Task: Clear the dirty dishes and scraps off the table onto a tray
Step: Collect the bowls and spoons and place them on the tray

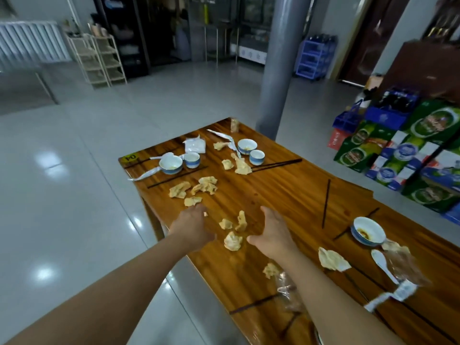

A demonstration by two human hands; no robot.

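The wooden table is littered with crumpled yellowish napkin scraps. My left hand hovers at the table's left edge with its fingers curled, and a small scrap shows at its fingertips. My right hand is open, fingers apart, just right of the nearest scraps. More scraps lie farther out. A bowl and a cup stand at the far left, another bowl and cup at the far end. A stained bowl and a white spoon sit at the right. No tray is in view.
Dark chopsticks lie scattered over the table, with plastic wrappers near the front. A grey pillar rises beyond the table's far end. Stacked drink cartons stand on the floor at the right. Glossy tiled floor lies to the left.
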